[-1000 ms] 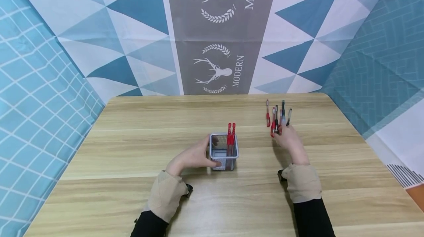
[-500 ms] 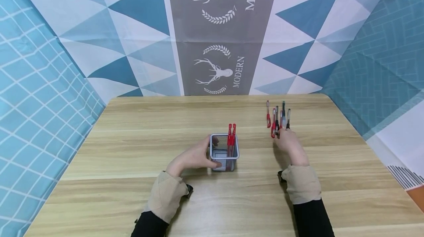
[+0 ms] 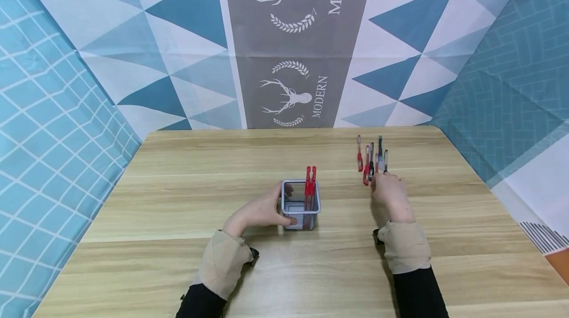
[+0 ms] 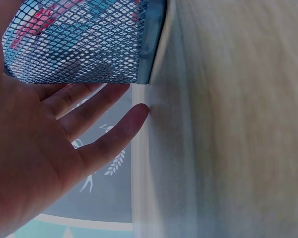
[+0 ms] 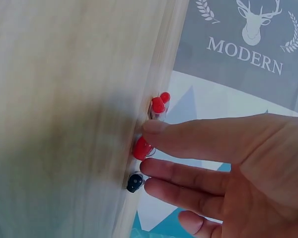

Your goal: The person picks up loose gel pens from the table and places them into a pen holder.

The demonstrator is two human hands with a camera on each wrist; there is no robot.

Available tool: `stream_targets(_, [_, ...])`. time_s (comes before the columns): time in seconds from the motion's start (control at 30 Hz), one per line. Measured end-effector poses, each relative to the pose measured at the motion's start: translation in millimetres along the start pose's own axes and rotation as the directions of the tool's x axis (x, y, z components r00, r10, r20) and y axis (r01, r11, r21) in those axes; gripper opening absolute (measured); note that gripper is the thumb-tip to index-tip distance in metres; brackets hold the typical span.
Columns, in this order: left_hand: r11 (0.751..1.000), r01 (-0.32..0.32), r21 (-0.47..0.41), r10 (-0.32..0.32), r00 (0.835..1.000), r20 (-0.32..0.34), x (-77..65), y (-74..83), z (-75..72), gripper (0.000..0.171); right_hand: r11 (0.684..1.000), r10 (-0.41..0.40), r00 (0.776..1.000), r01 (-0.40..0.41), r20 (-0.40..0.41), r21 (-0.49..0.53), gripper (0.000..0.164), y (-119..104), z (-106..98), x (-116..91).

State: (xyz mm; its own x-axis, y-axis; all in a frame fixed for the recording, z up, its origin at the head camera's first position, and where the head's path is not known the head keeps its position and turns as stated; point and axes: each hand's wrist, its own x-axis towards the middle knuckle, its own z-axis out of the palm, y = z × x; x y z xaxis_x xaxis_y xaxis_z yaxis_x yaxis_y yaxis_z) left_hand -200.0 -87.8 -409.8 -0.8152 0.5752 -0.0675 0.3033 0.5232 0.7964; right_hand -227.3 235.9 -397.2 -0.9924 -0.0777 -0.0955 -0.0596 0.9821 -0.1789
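My left hand (image 3: 258,210) holds a square metal-mesh pen holder (image 3: 303,220), thumb at its front and fingers behind. Two red pens (image 3: 310,182) stand upright inside it. On the right, my right hand (image 3: 392,193) is at the near ends of several pens lying on the table. In the right wrist view, thumb and forefinger pinch the red end of a pen (image 5: 141,148); a black-ended pen (image 5: 134,182) lies beside the fingertips. Left of that hand are a red pen (image 3: 366,170), a black pen (image 3: 371,158) and another red pen (image 3: 359,160).
The wooden table (image 3: 186,170) reaches back to a patterned cloth (image 3: 289,41) hanging behind it. Blue cloths (image 3: 49,110) flank the table. A dark-capped pen (image 3: 380,146) and a clear-ended pen (image 3: 386,158) lie just beyond the right hand.
The rightmost pen has swung from slanted to nearly straight and slid a little toward me. My right hand has shifted slightly right. The left hand and pen holder stay put.
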Motion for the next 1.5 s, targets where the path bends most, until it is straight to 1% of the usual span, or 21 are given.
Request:
stream_targets(0.17, [1.000, 0.000, 0.000, 0.000, 1.000, 0.001, 0.2, 0.2, -0.2, 0.077, 1.000, -0.005, 1.000, 0.005, 0.023, 0.015, 0.025, -0.6, 0.4, 0.0])
stream_targets(0.23, [1.000, -0.002, -0.004, 0.002, 1.000, 0.000, 0.4, 0.0, -0.1, 0.077, 1.000, -0.006, 0.999, 0.005, 0.037, 0.029, 0.027, -0.7, 0.4, 0.1])
stream_targets(0.47, [1.000, -0.010, -0.012, 0.010, 1.000, 0.002, 0.1, -0.4, 0.2, 0.080, 0.999, 0.005, 0.997, -0.009, 0.074, 0.054, 0.028, -1.9, -1.0, 0.0])
stream_targets(0.6, [1.000, -0.011, -0.009, 0.011, 1.000, -0.001, 0.1, -0.4, 0.3, 0.080, 0.998, 0.007, 0.997, -0.012, 0.075, 0.060, 0.028, -2.2, -1.0, 0.3])
stream_targets(0.83, [1.000, -0.012, -0.006, 0.012, 1.000, -0.001, -0.6, 0.0, 0.4, 0.078, 0.994, 0.009, 0.996, -0.018, 0.084, 0.112, 0.023, -1.9, -0.4, -0.4])
stream_targets(1.1, [1.000, -0.015, -0.020, 0.015, 1.000, 0.001, -0.7, -0.1, 0.3, 0.081, 0.986, 0.038, 0.995, -0.052, 0.089, 0.161, 0.019, -2.7, -0.2, -1.3])
stream_targets(1.33, [1.000, -0.014, -0.018, 0.014, 1.000, 0.001, -0.1, 0.2, 0.1, 0.081, 0.982, 0.044, 0.992, -0.065, 0.121, 0.178, 0.021, -2.8, -2.8, -1.6])
stream_targets(1.4, [1.000, -0.013, -0.014, 0.013, 1.000, -0.001, -0.1, -0.1, 0.2, 0.080, 0.981, 0.046, 0.992, -0.067, 0.118, 0.182, 0.020, -3.3, -4.3, -1.6])
stream_targets(1.5, [1.000, -0.010, -0.012, 0.010, 1.000, -0.002, 0.0, -0.2, 0.3, 0.079, 0.978, 0.058, 0.992, -0.079, 0.110, 0.195, 0.023, -4.0, -6.8, -1.5])
